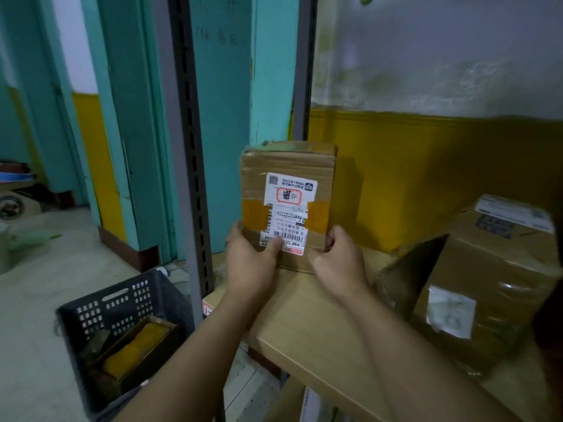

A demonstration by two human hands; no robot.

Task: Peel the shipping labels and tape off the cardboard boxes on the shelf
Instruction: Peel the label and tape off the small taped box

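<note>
A small cardboard box (286, 166) stands upright near the left end of the wooden shelf (307, 324). A white shipping label (289, 208) with barcodes covers its front, and a band of yellow-brown tape (256, 213) runs across behind the label. My left hand (249, 266) grips the box's lower left edge, thumb pressed on the label's bottom corner. My right hand (341, 260) holds the lower right edge with fingers curled round the side.
A larger taped box (487, 287) with two white labels lies tilted at the right of the shelf. A black plastic crate (118, 327) holding flattened cardboard sits on the floor at lower left. A slotted metal shelf post (192, 178) rises just left of the box.
</note>
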